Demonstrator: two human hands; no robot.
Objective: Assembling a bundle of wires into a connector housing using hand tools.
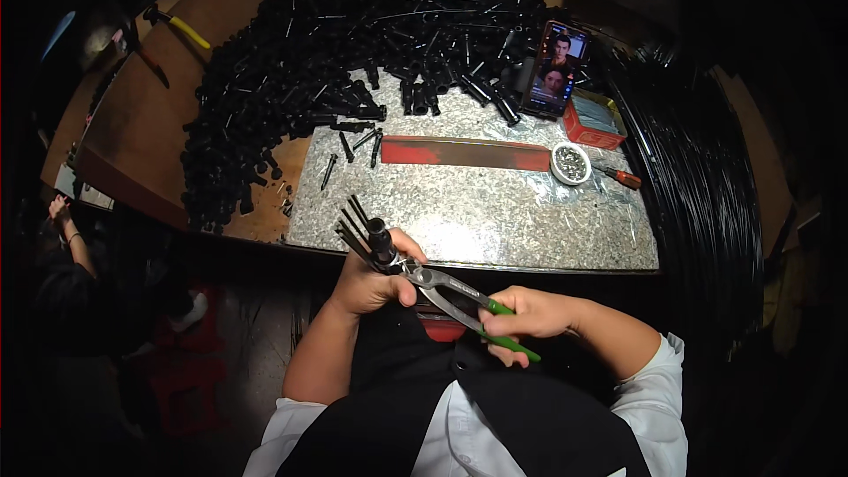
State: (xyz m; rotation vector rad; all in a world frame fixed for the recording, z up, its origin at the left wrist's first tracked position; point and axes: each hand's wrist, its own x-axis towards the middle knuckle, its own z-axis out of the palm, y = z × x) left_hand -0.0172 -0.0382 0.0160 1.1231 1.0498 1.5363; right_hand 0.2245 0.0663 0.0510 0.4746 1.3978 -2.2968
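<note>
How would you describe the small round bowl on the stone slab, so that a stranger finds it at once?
Start from the speckled grey stone slab in the middle. Follow the long red bar lying across it to its right end. There sits the small white bowl, the only round container, filled with shiny metal bits, beside a red box.

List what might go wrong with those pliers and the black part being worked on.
The pliers bite right beside the left hand, so a slip could pinch its fingers. The thin black rods sticking from the black part might bend or snap. The work is held off the stone slab, so a dropped part would likely fall.
</note>
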